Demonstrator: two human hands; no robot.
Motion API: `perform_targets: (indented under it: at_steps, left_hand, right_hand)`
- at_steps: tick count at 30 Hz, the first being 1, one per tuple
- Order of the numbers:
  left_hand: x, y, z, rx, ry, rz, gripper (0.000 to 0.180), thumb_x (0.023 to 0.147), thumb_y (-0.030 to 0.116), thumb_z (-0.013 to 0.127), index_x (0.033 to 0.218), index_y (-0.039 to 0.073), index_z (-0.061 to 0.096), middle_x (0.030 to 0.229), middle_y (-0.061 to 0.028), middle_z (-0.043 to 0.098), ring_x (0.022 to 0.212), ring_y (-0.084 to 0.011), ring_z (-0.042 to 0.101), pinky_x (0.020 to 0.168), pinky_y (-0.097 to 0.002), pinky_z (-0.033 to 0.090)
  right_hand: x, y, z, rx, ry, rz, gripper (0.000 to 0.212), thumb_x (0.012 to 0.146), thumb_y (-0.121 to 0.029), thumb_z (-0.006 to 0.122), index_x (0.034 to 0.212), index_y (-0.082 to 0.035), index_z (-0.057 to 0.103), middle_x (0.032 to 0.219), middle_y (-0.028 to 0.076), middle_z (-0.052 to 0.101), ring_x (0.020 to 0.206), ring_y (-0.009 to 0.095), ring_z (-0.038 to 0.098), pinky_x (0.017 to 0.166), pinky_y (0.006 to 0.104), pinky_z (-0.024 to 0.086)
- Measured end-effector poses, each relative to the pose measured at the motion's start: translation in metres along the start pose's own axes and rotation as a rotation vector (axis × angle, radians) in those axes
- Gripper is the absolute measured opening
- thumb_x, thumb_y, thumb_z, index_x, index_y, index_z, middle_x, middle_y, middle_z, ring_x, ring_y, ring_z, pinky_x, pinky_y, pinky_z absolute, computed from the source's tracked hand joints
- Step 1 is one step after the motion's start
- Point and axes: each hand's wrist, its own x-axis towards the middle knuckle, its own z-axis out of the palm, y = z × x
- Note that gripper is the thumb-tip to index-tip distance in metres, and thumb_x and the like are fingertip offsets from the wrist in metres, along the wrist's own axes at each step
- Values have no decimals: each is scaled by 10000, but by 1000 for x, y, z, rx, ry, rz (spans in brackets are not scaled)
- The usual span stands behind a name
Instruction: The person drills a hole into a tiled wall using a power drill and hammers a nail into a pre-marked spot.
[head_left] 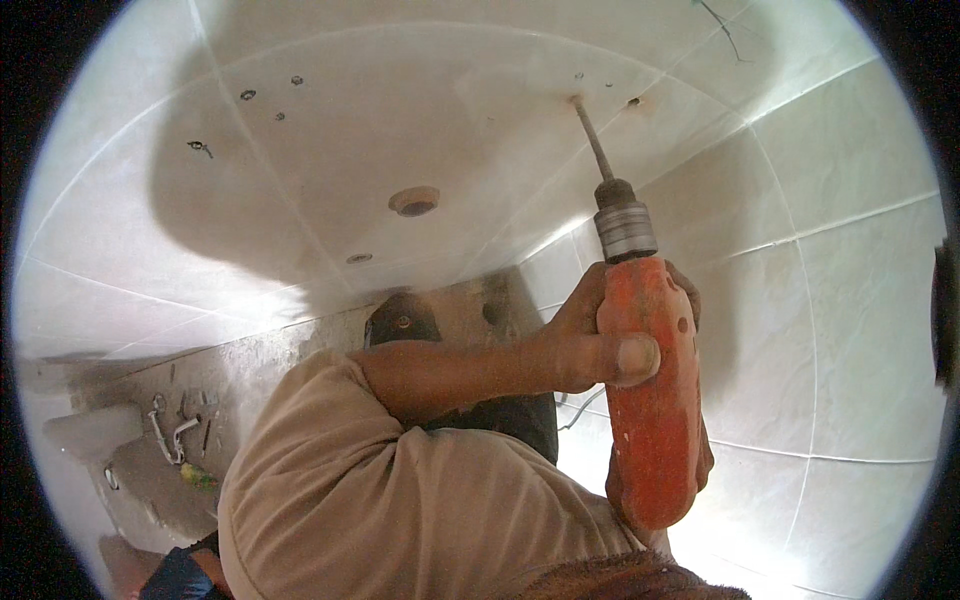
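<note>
An orange-red power drill (650, 400) points away from me at the tiled wall (450, 110). Its long masonry bit (595, 145) runs from the grey metal chuck (627, 230) to a dusty spot on the wall; how deep the tip sits is hidden. My left hand (585, 350) wraps around the front of the drill body, thumb across the top and fingers on the far side. At the rear, my right hand (706, 465) closes around the drill from below, mostly hidden by it. Beside the bit is a drilled hole (634, 101) with brownish dust.
Several small holes (248, 95) with fittings dot the wall at left. A round pipe opening (414, 201) sits mid-wall, a smaller one (359, 258) below it. Metal pipe pieces (185, 435) and a white ceramic piece (95, 432) lie at lower left. Another tiled wall (850, 310) stands close at right.
</note>
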Motion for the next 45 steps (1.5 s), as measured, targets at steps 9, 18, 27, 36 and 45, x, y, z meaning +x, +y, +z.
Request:
perform_targets:
  at_steps: [9,18,27,36,45]
  left_hand:
    - [3,7,0,36,-59,-11,487,799,403,782,1093,68,587,984,-90,625,895,-194,687,824,-386,607]
    - [1,8,0,-14,-39,-71,476,784,308,792,1126,62,571,986,-83,631,914,-191,689,827,-372,608]
    - [4,16,2,38,-16,-147,473,776,325,793,1109,69,575,995,-87,633,933,-189,687,838,-385,598]
    - [2,14,0,2,-27,-131,490,767,312,779,1129,67,558,988,-89,626,975,-219,683,863,-399,591]
    - [3,10,-2,4,-73,-73,456,799,319,783,1124,83,568,990,-74,625,977,-212,683,850,-392,591]
  right_hand:
    - [3,-1,-1,1,1,0,287,796,-60,776,1053,-17,655,928,109,681,799,250,666,683,361,525]
    - [0,4,-1,-14,-8,3,281,794,-62,776,1044,-18,656,918,107,679,788,249,664,673,360,523]
    - [8,4,-2,7,6,-8,275,792,-64,777,1036,-18,657,908,106,677,776,248,662,663,360,522]
    - [7,8,1,9,0,-9,269,790,-65,777,1027,-18,659,899,105,676,765,247,660,653,359,520]
    - [10,5,3,5,-2,-24,263,788,-67,778,1018,-18,660,889,103,674,754,246,658,643,359,518]
